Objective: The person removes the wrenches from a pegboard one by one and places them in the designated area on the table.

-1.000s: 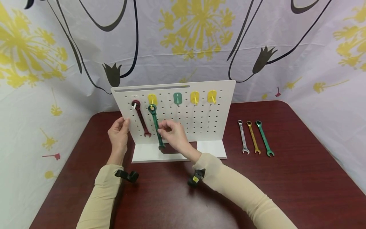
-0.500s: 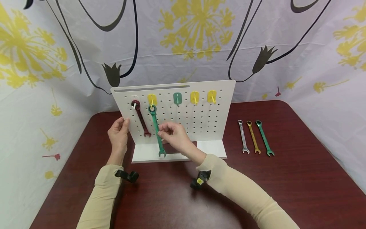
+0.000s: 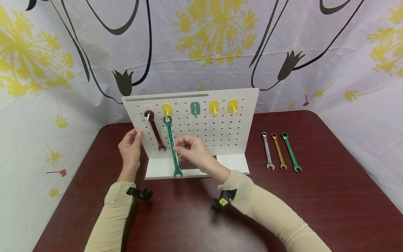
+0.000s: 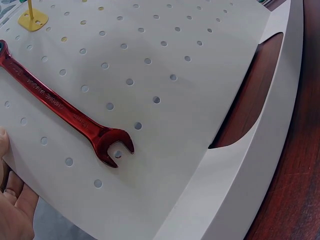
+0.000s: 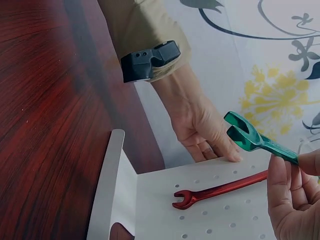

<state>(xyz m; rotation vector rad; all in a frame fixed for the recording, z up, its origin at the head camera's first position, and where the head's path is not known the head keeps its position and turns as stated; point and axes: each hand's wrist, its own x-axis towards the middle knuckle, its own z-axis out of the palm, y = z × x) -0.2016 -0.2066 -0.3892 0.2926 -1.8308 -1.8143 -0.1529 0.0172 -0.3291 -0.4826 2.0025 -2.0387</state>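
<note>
My right hand (image 3: 193, 151) pinches a green combination wrench (image 3: 172, 145) by its shaft, thumb against fingers. The wrench's ring end overlaps the tip of the second hook, a yellow hook (image 3: 167, 109), in the head view, while its open end hangs lower and tilts out from the board. My left hand (image 3: 130, 145) grips the left edge of the white pegboard (image 3: 201, 133), thumb on its front face. From the leftmost hook (image 3: 147, 117) hangs a red wrench (image 3: 156, 134), seen close up in the left wrist view with its open end down.
Right of the pegboard, a silver wrench (image 3: 268, 151), a gold wrench (image 3: 279, 151) and another green wrench (image 3: 291, 152) lie side by side on the dark red table (image 3: 330, 175). A green hook (image 3: 195, 108) and two yellow hooks (image 3: 214, 107) carry nothing. A patterned cloth (image 3: 201, 45) hangs behind.
My right hand has drawn the green wrench's open end outward and down from the board, its ring end staying near the yellow hook. The left hand keeps its place on the board edge.
</note>
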